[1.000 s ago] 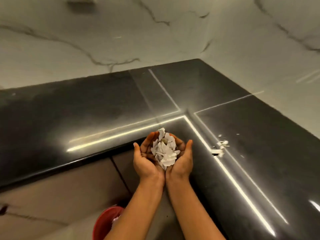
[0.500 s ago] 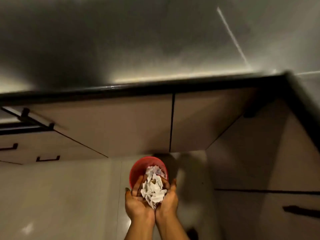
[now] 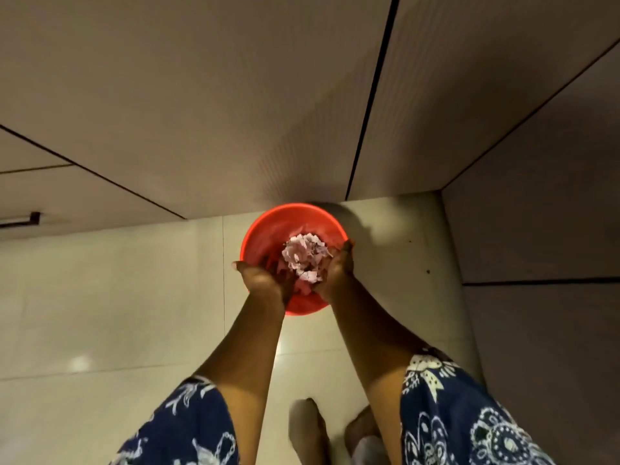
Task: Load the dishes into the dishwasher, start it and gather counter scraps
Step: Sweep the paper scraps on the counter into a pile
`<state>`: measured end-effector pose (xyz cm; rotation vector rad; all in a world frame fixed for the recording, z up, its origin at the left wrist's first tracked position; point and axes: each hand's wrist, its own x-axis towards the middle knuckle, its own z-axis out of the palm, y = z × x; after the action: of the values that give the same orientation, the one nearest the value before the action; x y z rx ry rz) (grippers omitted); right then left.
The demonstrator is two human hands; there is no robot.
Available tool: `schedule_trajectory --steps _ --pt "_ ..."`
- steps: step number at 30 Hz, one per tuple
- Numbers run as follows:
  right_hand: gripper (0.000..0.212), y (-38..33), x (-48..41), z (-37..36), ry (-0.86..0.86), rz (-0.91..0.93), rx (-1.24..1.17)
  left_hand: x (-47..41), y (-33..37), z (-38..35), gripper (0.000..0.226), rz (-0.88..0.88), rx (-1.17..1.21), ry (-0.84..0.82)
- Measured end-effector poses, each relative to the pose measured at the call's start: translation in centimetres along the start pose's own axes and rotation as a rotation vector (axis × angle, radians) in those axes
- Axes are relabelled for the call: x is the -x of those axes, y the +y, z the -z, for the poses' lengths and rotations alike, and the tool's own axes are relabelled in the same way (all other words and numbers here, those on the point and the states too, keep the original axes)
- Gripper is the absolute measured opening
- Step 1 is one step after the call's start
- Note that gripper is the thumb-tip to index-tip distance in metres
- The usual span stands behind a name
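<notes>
change: half a second ago the cupped hands were only coming in over the near rim, with the counter edge in view. a second ago they were up at the black counter, where a few bits lay loose on the surface. now the view looks straight down and both hands sit low over the mouth of the red bin (image 3: 265, 229). so the carry from counter to bin is done and the dump looks like the step in hand. those loose counter bits are out of view now, so judging by that, one more trip is probably needed.

hands: left hand (image 3: 265, 280) and right hand (image 3: 335, 273) are side by side, palms up, fingers curved in a cup around the paper scraps (image 3: 305, 260). the heels look slightly parted. some scraps may already be lying in the bin under the hands, but the blur makes that hard to tell.

counts:
- hands: 2, both holding
- bins: 1, on the tiled floor (image 3: 117, 297), close against the cabinet fronts (image 3: 201, 112)
- scrap heaps: 1, pieces too many and too blurred to count
- cabinet handles: 1 (image 3: 20, 220), far left
- patterned blue sleeves: 2, left (image 3: 188, 427) and right (image 3: 453, 414)
- feet: 2 (image 3: 308, 427), bottom edge, blurred
</notes>
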<state>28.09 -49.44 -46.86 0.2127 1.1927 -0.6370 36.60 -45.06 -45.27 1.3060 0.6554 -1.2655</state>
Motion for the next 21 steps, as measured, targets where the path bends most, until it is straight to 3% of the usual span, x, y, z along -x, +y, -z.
schedule_trajectory --steps 6,9,12,16,21 --pt "0.089 1.2 6.3 2.6 0.015 0.046 -0.007 6.7 1.3 0.7 0.079 0.060 0.006 -0.087" --pt "0.079 -0.5 14.4 2.1 -0.011 0.077 -0.102 13.4 2.2 -0.2 0.072 0.045 -0.023 -0.153" --pt "0.070 -3.0 24.2 0.8 -0.049 0.146 -0.157 22.4 3.4 -2.4 0.049 0.010 -0.131 -0.239" --pt "0.055 -7.4 38.6 -0.2 -0.132 0.337 -0.097 36.9 4.4 -6.3 0.038 -0.083 -0.247 -0.470" --pt "0.035 -12.4 51.7 0.4 -0.178 0.592 -0.045 48.1 3.3 -12.4 0.031 -0.267 -0.490 -0.724"
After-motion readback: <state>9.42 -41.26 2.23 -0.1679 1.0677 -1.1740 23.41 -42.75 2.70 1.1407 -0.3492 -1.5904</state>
